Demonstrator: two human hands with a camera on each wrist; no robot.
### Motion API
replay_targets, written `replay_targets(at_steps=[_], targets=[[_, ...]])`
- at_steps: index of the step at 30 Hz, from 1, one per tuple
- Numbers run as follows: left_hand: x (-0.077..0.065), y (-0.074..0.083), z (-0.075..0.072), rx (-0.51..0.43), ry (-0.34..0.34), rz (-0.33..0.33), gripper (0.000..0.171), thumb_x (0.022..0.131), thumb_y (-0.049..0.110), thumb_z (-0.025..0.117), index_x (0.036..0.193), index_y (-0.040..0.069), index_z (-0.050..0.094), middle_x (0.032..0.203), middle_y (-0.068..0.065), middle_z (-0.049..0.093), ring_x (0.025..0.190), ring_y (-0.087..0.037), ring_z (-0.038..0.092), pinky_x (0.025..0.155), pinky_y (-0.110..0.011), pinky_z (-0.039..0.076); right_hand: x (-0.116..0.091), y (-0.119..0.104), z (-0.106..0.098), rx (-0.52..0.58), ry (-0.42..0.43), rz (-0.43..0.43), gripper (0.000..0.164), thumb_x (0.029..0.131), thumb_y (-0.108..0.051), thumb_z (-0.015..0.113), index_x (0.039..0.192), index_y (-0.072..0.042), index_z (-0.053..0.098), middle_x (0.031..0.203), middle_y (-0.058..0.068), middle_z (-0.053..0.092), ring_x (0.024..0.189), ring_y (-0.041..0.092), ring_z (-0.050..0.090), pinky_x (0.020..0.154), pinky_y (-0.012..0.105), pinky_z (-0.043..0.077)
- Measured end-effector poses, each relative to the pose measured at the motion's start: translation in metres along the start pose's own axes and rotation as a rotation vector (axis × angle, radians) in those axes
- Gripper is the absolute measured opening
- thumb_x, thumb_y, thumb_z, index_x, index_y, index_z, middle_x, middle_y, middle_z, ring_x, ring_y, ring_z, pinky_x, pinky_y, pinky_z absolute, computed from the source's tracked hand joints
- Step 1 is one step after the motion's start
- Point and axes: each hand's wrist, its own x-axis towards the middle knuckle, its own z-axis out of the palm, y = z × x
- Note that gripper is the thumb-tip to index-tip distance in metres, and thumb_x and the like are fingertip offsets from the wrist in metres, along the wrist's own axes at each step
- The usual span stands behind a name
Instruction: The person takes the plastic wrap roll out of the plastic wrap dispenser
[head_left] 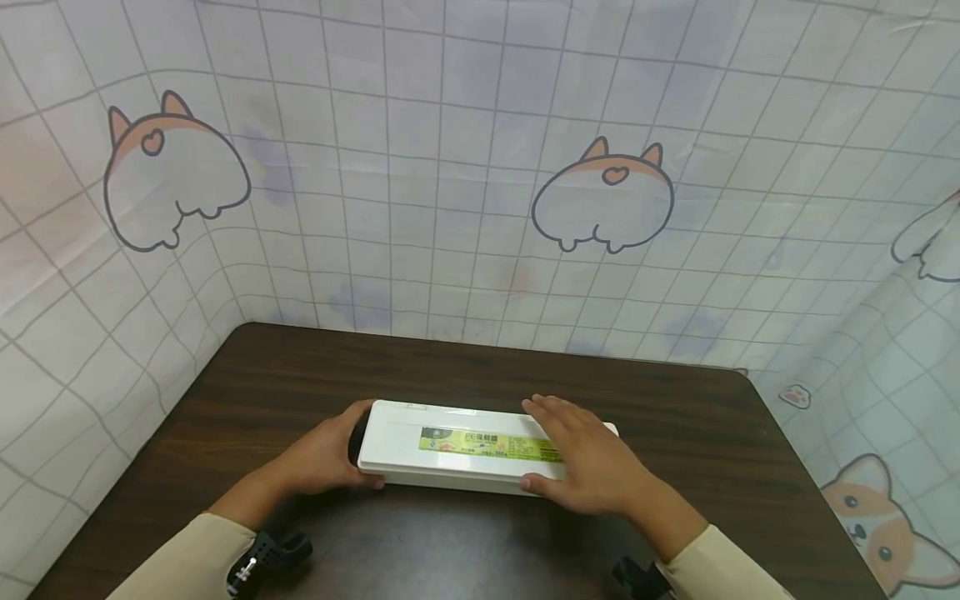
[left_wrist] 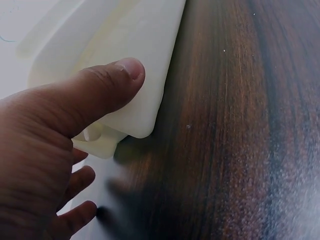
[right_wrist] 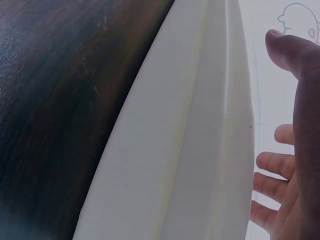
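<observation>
A long white cling film box with a green and yellow label lies flat on the dark wooden table. Its left end is held by my left hand, thumb on the front side and fingers round the back corner. In the left wrist view the thumb lies against the box's side, and the index finger is mostly hidden. Over the right part of the box is my right hand, fingers extended. The right wrist view has those fingers spread apart above the box, not gripping it.
The brown wood-grain table has rounded far corners. A white grid-patterned curtain with corgi drawings hangs behind it and at both sides. Black straps sit at both wrists, beside beige sleeves.
</observation>
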Motion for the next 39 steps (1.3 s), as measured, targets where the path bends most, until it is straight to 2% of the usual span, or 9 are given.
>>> replay_targets(at_steps=[13,23,39], targets=[[-0.001,-0.001,0.000,-0.026,-0.018,-0.027,0.121,0.066,0.045,0.097,0.156,0.004,0.028,0.142,-0.016,0.056,0.126,-0.034,0.055,0.101,-0.059,0.041,0.008,-0.007,0.003,0.006,-0.032,-0.025,0.096,0.091,-0.073,0.058,0.161,-0.013,0.032,0.159,0.010,0.040,0.147,0.028,0.036,0.115,0.050,0.031],[-0.001,0.000,0.002,-0.016,-0.022,-0.021,0.120,0.066,0.045,0.097,0.156,0.006,0.027,0.141,-0.012,0.056,0.124,-0.030,0.057,0.099,-0.056,0.044,0.013,-0.014,0.005,0.020,-0.047,-0.032,0.095,0.090,-0.071,0.061,0.161,-0.014,0.032,0.159,0.010,0.040,0.147,0.028,0.035,0.115,0.050,0.030],[-0.001,0.002,0.000,-0.004,-0.014,-0.004,0.119,0.067,0.044,0.097,0.155,0.005,0.028,0.137,-0.014,0.059,0.120,-0.031,0.059,0.097,-0.055,0.046,0.024,-0.023,0.012,0.002,-0.058,-0.059,0.095,0.090,-0.071,0.060,0.161,-0.013,0.033,0.159,0.008,0.040,0.147,0.027,0.035,0.116,0.048,0.028]])
